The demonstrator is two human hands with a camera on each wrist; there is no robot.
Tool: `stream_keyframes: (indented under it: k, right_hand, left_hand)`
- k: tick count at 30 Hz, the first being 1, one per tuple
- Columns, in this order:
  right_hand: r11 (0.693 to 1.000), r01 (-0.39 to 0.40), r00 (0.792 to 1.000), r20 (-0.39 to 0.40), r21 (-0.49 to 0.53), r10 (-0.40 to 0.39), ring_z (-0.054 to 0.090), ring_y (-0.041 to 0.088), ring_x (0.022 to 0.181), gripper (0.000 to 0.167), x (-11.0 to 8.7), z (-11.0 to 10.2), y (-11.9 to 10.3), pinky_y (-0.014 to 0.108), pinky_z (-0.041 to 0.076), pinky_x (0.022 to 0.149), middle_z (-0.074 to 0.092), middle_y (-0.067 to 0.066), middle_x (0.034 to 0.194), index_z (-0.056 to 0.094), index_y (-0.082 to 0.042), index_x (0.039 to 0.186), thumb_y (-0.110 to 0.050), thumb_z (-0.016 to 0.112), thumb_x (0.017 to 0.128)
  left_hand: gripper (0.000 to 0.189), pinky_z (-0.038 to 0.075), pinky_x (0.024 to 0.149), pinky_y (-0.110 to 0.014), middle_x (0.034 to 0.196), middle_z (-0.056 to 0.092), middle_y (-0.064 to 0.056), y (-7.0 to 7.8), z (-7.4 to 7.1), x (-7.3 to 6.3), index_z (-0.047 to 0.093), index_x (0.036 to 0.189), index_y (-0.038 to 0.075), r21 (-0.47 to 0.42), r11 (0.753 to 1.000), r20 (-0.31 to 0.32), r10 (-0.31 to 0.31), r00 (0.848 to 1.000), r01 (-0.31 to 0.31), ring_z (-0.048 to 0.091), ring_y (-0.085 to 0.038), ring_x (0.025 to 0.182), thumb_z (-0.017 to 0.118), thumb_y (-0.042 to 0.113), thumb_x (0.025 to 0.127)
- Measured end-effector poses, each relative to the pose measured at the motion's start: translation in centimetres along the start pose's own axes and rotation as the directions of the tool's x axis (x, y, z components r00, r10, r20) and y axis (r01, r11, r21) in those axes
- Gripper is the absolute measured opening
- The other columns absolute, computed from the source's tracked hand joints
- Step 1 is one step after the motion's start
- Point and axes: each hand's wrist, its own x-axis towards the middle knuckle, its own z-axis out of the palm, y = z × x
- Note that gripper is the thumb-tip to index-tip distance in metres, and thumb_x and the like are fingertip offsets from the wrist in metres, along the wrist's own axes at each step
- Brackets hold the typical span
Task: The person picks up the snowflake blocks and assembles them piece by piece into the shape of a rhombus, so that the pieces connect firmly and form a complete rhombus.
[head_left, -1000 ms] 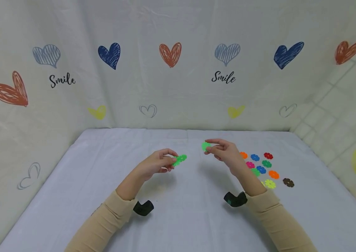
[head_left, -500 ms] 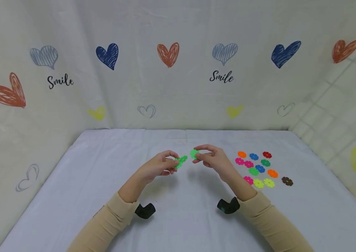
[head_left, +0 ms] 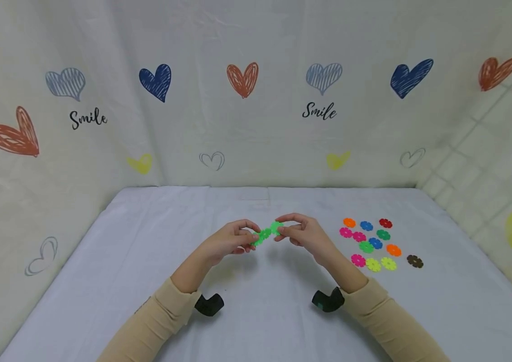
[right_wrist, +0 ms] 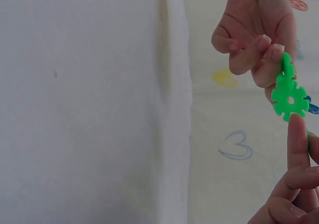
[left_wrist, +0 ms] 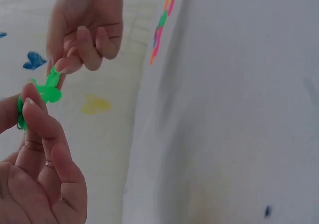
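Above the middle of the white table, my left hand (head_left: 224, 242) pinches a pair of joined green snowflake discs (head_left: 265, 234) between thumb and fingers. My right hand (head_left: 308, 237) pinches another green snowflake disc (head_left: 276, 227) by its edge, right at the free end of that pair. In the right wrist view, one notched green disc (right_wrist: 280, 104) with a small centre hole faces the camera, between both sets of fingertips. The left wrist view has the green pieces (left_wrist: 51, 93) at angles to each other, partly hidden by the fingers.
Several loose snowflake discs lie flat on the right of the table, among them an orange disc (head_left: 349, 222), a red disc (head_left: 385, 223), a yellow disc (head_left: 389, 264) and a brown disc (head_left: 415, 261). A cloth wall (head_left: 278, 136) with printed hearts stands behind.
My right hand has moved left and slightly down, bringing its green disc up to the joined pair. The left hand has stayed nearly in place, still holding the pair.
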Motion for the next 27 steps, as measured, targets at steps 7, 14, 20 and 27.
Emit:
stream_keyframes:
  k: [7,14,20,27]
  right_hand:
    - [1.0,-0.005,1.0,0.019,-0.008,0.005,0.039,0.018,0.059,0.037,-0.3,0.3,0.0,0.031,0.038,0.069,0.077,0.006,0.088,0.064,-0.004,0.131,-0.021,0.07,0.099]
    - [0.999,-0.01,1.0,0.017,0.032,0.01,0.047,0.016,0.067,0.036,-0.5,0.5,0.1,0.027,0.04,0.069,0.077,0.007,0.089,0.063,-0.002,0.131,-0.02,0.069,0.1]
    - [0.998,0.008,1.0,0.01,0.069,-0.008,0.042,0.012,0.062,0.035,-0.7,0.7,0.2,0.026,0.035,0.063,0.077,0.008,0.088,0.063,0.002,0.13,-0.016,0.068,0.1]
    - [0.995,0.013,1.0,0.0,0.099,-0.013,0.032,0.012,0.057,0.035,-1.1,0.8,0.2,0.026,0.029,0.06,0.077,0.007,0.087,0.061,0.004,0.132,-0.013,0.064,0.102]
  left_hand:
    - [0.026,0.047,0.078,-0.035,0.078,0.069,0.002,0.0,0.0,-0.2,0.062,0.121,0.003,0.025,1.0,0.008,0.006,1.0,-0.006,0.062,-0.022,0.08,0.067,0.019,0.1]
    - [0.024,0.048,0.076,-0.033,0.089,0.074,-0.01,-0.2,0.0,0.0,0.062,0.122,0.003,-0.004,1.0,-0.026,0.023,0.999,-0.023,0.062,-0.019,0.075,0.065,0.016,0.102]
    - [0.022,0.05,0.08,-0.035,0.084,0.073,-0.001,-0.2,0.4,0.1,0.063,0.12,0.0,-0.021,0.999,-0.046,0.036,0.998,-0.037,0.061,-0.013,0.071,0.065,0.013,0.102]
    - [0.02,0.053,0.084,-0.036,0.083,0.071,0.0,0.2,0.7,0.1,0.061,0.117,-0.002,-0.036,0.997,-0.039,0.071,0.997,-0.073,0.06,-0.013,0.071,0.063,0.011,0.103]
